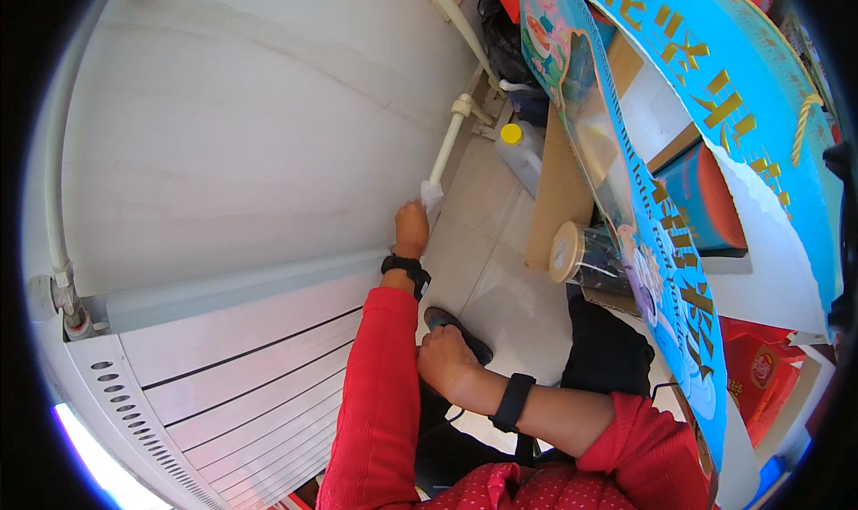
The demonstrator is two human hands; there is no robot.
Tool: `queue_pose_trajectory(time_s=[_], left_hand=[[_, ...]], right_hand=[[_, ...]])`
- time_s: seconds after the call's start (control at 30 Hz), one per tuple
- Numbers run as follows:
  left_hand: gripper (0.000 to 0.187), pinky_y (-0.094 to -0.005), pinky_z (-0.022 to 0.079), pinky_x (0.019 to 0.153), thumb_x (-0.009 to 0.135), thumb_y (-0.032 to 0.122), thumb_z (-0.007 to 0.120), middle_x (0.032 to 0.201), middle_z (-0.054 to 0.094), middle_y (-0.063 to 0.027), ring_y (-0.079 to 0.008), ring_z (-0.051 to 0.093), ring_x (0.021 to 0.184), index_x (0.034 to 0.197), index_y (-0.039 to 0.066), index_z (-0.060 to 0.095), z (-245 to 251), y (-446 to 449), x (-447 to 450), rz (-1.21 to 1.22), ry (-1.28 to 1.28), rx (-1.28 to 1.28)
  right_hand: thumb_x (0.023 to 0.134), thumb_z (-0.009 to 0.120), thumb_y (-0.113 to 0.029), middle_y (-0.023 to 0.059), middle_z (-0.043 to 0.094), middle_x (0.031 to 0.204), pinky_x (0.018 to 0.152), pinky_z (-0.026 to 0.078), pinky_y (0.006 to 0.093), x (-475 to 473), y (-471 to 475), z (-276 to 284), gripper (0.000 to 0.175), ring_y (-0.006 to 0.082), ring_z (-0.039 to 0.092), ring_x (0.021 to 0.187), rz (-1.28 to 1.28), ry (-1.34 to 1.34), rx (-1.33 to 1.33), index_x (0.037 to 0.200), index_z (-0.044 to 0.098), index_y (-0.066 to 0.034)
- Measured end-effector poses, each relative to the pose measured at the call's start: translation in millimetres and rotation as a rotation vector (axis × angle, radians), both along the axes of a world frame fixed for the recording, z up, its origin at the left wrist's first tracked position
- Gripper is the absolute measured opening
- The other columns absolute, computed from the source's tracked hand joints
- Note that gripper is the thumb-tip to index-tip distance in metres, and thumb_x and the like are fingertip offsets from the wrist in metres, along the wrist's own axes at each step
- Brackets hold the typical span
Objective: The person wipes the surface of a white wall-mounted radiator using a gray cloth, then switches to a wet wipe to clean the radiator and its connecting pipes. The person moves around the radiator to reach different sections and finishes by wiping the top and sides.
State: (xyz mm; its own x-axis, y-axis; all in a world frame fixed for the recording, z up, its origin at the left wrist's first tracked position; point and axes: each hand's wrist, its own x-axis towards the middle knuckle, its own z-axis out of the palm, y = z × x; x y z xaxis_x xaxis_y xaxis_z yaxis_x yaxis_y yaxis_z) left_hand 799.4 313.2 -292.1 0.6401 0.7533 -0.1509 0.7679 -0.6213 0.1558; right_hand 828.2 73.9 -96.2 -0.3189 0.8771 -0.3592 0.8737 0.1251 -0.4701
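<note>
My left hand [411,228] reaches forward to a white cloth or tissue [431,193] at the lower part of a cream-coloured pipe [448,144] along the foot of the wall. Its fingers are closed on the near edge of that white piece. My right hand [446,362] is curled near my left sleeve, above a dark shoe [462,332]; whether its fingers hold anything is hidden. Both wrists wear black bands. To the left stands a white slatted radiator [261,376] against the wall.
A grey jug with a yellow cap [511,134] stands on the tiled floor beside a cardboard box [560,195]. A clear jar with a tan lid [567,252] juts out there. A large torn blue printed carton [670,242] fills the right side. Another pipe [57,141] runs up the left wall.
</note>
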Motion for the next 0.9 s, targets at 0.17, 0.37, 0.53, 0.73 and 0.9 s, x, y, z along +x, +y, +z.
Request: queue_pose_trajectory(time_s=[0.17, 0.37, 0.53, 0.73, 0.9], left_hand=[[0.013, -0.0467, 0.053, 0.071, 0.088, 0.004, 0.053, 0.084, 0.064, -0.0226, -0.0413, 0.064, 0.08, 0.083, -0.002, 0.063, 2, 0, -2, -0.133, 0.169, 0.115], [0.01, -0.047, 0.054, 0.072, 0.084, 0.0, 0.055, 0.085, 0.065, -0.0232, -0.0383, 0.066, 0.081, 0.082, -0.002, 0.065, 16, 12, 19, 0.019, 0.011, 0.132], [0.011, -0.0457, 0.055, 0.071, 0.083, 0.003, 0.057, 0.079, 0.067, -0.0194, -0.037, 0.068, 0.076, 0.081, 0.001, 0.068, 13, -4, 25, 0.111, 0.193, 0.0], [0.008, -0.04, 0.055, 0.062, 0.08, 0.005, 0.061, 0.076, 0.068, -0.0144, -0.0321, 0.069, 0.07, 0.078, 0.006, 0.068, 39, -22, 11, -0.319, 0.409, 0.189], [0.004, -0.038, 0.054, 0.066, 0.08, 0.008, 0.06, 0.079, 0.067, -0.0129, -0.0292, 0.068, 0.076, 0.077, 0.006, 0.063, 58, -5, 24, -0.224, 0.247, 0.328]], right_hand=[[0.088, 0.056, -0.016, 0.0043, 0.067, 0.096, 0.069, 0.043, 0.0329, 10, 3, -9, 0.016, 0.0211, 0.062, 0.091, -0.027, -0.016, 0.03, 0.096, 0.069, -0.0129], [0.087, 0.056, -0.015, 0.0035, 0.067, 0.093, 0.069, 0.043, 0.0321, 4, 2, -13, 0.016, 0.0203, 0.062, 0.091, -0.005, -0.043, 0.063, 0.095, 0.07, -0.0128], [0.085, 0.057, -0.015, 0.0026, 0.067, 0.092, 0.07, 0.043, 0.0318, 1, 2, -13, 0.016, 0.02, 0.062, 0.091, -0.033, -0.094, 0.091, 0.093, 0.071, -0.0133], [0.085, 0.057, -0.016, 0.0017, 0.067, 0.09, 0.07, 0.043, 0.0319, -11, 2, -14, 0.015, 0.0197, 0.062, 0.091, -0.022, -0.01, 0.098, 0.091, 0.071, -0.0147], [0.085, 0.058, -0.018, 0.001, 0.066, 0.092, 0.07, 0.043, 0.0316, -23, 1, -8, 0.014, 0.0191, 0.062, 0.091, -0.001, -0.049, 0.081, 0.091, 0.071, -0.016]])
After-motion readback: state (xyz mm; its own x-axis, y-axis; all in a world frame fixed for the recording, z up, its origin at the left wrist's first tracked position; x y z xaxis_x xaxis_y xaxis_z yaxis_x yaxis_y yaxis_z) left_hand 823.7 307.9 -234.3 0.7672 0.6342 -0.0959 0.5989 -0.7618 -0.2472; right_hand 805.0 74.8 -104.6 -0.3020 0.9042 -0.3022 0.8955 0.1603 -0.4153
